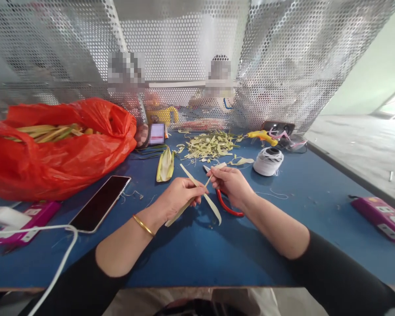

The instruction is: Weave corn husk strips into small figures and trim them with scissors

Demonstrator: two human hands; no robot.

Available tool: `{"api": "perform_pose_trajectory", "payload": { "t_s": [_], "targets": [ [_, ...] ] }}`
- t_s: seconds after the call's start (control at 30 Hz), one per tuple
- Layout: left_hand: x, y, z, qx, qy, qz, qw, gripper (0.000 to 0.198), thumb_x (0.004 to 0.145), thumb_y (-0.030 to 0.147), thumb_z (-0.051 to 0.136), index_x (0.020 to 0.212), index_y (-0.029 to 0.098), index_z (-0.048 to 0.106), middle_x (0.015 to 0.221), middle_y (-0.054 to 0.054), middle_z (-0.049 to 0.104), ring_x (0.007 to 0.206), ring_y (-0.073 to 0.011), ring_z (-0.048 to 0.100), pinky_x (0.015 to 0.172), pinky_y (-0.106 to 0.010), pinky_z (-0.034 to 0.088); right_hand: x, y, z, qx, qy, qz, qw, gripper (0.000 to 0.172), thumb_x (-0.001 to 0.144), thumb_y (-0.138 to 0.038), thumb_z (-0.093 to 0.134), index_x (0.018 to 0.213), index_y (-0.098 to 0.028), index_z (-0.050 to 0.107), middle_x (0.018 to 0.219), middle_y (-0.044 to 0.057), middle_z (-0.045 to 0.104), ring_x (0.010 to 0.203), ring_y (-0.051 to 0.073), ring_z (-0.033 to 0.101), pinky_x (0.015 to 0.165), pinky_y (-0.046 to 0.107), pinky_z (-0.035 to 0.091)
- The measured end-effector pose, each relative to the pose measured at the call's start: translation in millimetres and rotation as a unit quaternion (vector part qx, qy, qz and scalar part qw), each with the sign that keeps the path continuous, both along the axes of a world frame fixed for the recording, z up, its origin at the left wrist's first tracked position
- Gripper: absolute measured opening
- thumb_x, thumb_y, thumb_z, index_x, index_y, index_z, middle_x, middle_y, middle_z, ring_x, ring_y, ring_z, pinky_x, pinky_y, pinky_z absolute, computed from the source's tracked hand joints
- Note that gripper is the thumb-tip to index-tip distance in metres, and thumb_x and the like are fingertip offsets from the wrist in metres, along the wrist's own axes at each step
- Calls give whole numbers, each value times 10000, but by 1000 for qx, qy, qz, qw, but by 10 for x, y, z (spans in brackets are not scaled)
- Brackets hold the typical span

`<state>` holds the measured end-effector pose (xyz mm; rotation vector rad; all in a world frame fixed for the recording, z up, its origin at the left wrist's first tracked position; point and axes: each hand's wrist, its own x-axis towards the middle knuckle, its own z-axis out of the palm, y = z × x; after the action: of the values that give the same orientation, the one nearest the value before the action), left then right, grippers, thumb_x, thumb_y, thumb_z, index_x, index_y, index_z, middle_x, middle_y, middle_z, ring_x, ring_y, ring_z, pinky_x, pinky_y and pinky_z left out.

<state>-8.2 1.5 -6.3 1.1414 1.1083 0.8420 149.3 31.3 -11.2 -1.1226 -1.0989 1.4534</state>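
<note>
My left hand is closed in a pinch on thin pale leaf strips that cross just above the blue table. A gold bangle sits on that wrist. My right hand is closed too, holding the upper end of one strip at its fingertips and gripping red-handled scissors, whose handle loops out under the palm. The blades poke out near the strip ends. Both hands meet at the middle of the table.
A red plastic bag of green-yellow leaves lies at the left. A phone lies face up beside it. Folded leaves, a heap of cut scraps, a white thread spool, a yellow glue gun and purple power strips surround the hands. Perforated metal screens stand behind.
</note>
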Motion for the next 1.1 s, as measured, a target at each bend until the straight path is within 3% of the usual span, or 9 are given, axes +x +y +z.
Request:
{"api": "perform_pose_trajectory", "payload": {
  "t_s": [0.07, 0.13, 0.23, 0.37, 0.5, 0.6, 0.83, 0.97, 1.1],
  "targets": [
    [2, -3, -11, -17, -12, 0, 1000, 210, 648, 331, 770, 649, 130, 709, 477, 3, 562, 419, -73, 470, 452, -206, 356, 46, 65, -8, 24, -47, -37, 998, 288, 707, -438, 688, 717, -156, 633, 633, 25, 614, 534, 127, 559, 529, 268, 432],
    [7, -9, -16, -33, -27, -5, 999, 251, 711, 379, 720, 670, 132, 710, 499, -4, 575, 418, -74, 477, 451, -206, 368, 100, 121, 6, 94, -117, -127, 981, 286, 751, -434, 639, 837, -161, 637, 771, 54, 660, 670, 165, 618, 618, 295, 466],
    [10, -14, -11, -48, -41, -11, 998, 313, 756, 433, 671, 695, 130, 711, 519, -7, 583, 421, -78, 490, 452, -208, 381, 152, 126, 60, 251, -231, -206, 917, 293, 806, -393, 592, 999, -178, 644, 963, 79, 677, 881, 201, 624, 791, 349, 475],
    [-3, -4, -4, -51, -55, -4, 997, 382, 754, 493, 661, 710, 115, 703, 521, -3, 575, 409, -74, 484, 446, -210, 373, 125, 21, 125, 374, -333, -82, 862, 206, 869, -326, 534, 913, -210, 699, 968, 69, 699, 947, 209, 621, 858, 351, 463],
    [-12, 10, -6, -39, -59, 4, 997, 372, 719, 483, 699, 674, 115, 678, 529, -5, 577, 411, -69, 473, 438, -208, 352, 76, -26, 142, 355, -370, 94, 853, 260, 899, -294, 483, 838, -211, 721, 866, 51, 723, 855, 189, 643, 799, 315, 472],
    [-9, 16, -12, -17, -51, 19, 998, 269, 689, 373, 745, 640, 125, 653, 499, 17, 547, 401, -55, 440, 427, -200, 320, 73, -26, 147, 331, -387, 156, 847, 254, 890, -286, 489, 812, -207, 718, 766, 27, 713, 759, 168, 632, 748, 293, 465],
    [-17, 36, -6, -8, -26, 59, 998, 273, 681, 324, 748, 559, 138, 589, 448, 30, 509, 384, -50, 410, 416, -199, 295, 75, -62, 166, 253, -336, 148, 895, 184, 835, -238, 521, 751, -189, 678, 711, 0, 701, 706, 143, 630, 690, 258, 466],
    [-33, 47, -7, -16, -46, 47, 998, 345, 731, 439, 688, 585, 139, 602, 496, 3, 559, 406, -65, 457, 433, -206, 346, 76, -54, 160, 249, -339, 134, 897, 181, 830, -272, 527, 754, -182, 666, 678, -3, 673, 676, 140, 603, 668, 264, 447],
    [-47, 65, -32, 6, -54, 61, 997, 262, 695, 351, 733, 586, 139, 624, 468, 30, 519, 398, -50, 423, 416, -188, 318, 87, -37, 144, 248, -354, 136, 891, 206, 839, -304, 523, 758, -187, 672, 630, -9, 646, 624, 141, 582, 629, 271, 433]
  ]
}}
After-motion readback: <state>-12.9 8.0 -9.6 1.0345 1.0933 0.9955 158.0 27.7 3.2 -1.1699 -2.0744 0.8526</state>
